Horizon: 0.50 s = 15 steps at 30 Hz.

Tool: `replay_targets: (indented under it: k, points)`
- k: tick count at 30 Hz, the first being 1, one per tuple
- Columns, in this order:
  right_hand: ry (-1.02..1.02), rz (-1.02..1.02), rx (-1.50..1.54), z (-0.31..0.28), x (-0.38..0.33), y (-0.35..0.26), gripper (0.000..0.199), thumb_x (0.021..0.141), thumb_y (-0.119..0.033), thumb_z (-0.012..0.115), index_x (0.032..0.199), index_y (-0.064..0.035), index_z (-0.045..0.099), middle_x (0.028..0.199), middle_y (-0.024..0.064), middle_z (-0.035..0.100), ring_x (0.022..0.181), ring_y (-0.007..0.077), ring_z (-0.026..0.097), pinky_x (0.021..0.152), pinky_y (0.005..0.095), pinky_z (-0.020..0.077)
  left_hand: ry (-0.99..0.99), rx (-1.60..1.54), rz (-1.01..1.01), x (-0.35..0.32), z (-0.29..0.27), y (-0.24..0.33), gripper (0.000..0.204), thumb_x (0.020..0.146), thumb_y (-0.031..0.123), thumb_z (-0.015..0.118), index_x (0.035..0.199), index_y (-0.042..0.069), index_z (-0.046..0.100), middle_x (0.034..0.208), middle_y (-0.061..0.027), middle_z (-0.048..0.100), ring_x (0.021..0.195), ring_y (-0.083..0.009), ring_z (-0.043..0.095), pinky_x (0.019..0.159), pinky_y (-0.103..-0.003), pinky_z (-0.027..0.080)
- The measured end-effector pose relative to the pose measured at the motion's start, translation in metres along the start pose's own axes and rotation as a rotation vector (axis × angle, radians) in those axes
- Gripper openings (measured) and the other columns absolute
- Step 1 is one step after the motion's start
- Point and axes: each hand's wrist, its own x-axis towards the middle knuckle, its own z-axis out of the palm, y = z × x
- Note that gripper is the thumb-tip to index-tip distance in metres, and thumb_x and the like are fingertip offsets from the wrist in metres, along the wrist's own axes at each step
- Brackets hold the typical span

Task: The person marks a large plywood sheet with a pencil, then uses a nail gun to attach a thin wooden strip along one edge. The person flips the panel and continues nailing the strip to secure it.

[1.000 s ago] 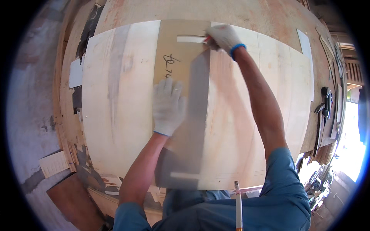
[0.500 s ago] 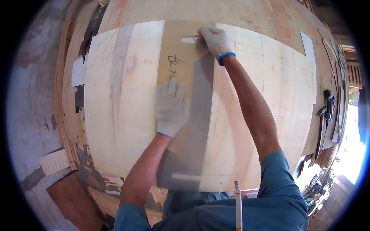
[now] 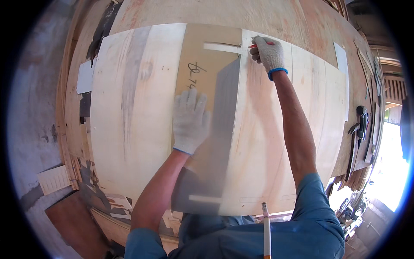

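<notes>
Left grip (image 3: 190,123) lies flat, fingers spread, template (image 3: 211,77) beneath; right grip (image 3: 267,52) pinches pencil (image 3: 252,46), board (image 3: 310,99) below it.

The brown panel (image 3: 221,116) (black-marked) lies on pale board (image 3: 125,116).

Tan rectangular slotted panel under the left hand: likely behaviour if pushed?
The tan rectangular slotted panel probably slides rather than tips, since it lies flat on the pale wooden sheet. Likely fairly stiff: its surface shows no wrinkles or curl. It may be weakest at the narrow slots near its ends.
</notes>
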Motion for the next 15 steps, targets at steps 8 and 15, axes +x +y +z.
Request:
replay_targets:
  k: [8, 15]
  points:
    - [-0.106, -0.076, -0.015, 0.081, 0.005, 0.012, 0.036, 0.091, -0.035, 0.066, 0.090, -0.0009, 0.078, 0.080, 0.0085, 0.074, 0.074, 0.0166, 0.068, 0.070, 0.0316, 0.0521, 0.048, 0.019, -0.005, -0.005, 0.008, -0.003, 0.051, 0.091, 0.023, 0.063, 0.139, 0.005, 0.056, 0.149, -0.0230, 0.047, 0.142, -0.0445, 0.038, 0.122, -0.059, 0.023]
    - [-0.116, -0.187, -0.140, 0.112, 0.004, 0.016, 0.041, 0.093, -0.038, 0.060, 0.090, -0.0008, 0.077, 0.077, 0.0132, 0.072, 0.073, 0.0232, 0.067, 0.075, 0.0356, 0.0520, 0.048, -0.027, -0.021, -0.004, 0.003, -0.003, 0.051, 0.091, 0.023, 0.063, 0.138, 0.006, 0.058, 0.148, -0.0227, 0.049, 0.142, -0.0438, 0.040, 0.122, -0.057, 0.024]
